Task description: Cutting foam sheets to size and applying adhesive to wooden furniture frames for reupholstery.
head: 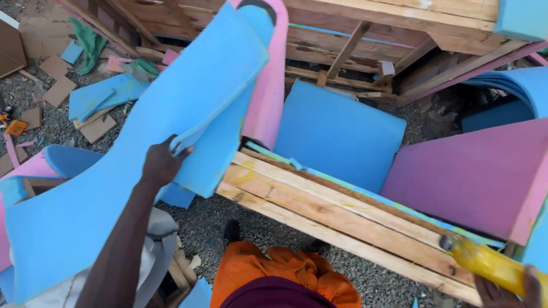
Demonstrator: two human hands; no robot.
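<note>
Blue foam sheet [142, 171]: large, floppy, bending over itself; it is running from the near left up to the far centre, and part of it is draping down over the left end of the wooden frame.

Left hand [161, 162]: fingers are closing round the sheet's lower edge and pinching it firmly, lifting it clear of the gravel [211, 222].

Pink foam strip [268, 85]: it is standing just behind the blue sheet and curling at the top.

Wooden frame [342, 217]: bare planks are showing along the near side, with a thin line of blue foam edging its far rail; yellowish smears are marking the planks. Judging by this, the frame is only partly covered and the big sheet is not yet laid flat on it.

Blue foam panel [339, 134] and pink foam slab [468, 177]: both are leaning beyond the frame.

Right hand [511, 285]: at the near right corner, mostly cut off, it is wrapping round a yellow tool [485, 262]; the grip looks closed.

Foam and cardboard offcuts [85, 97]: these are lying at the far left.
</note>
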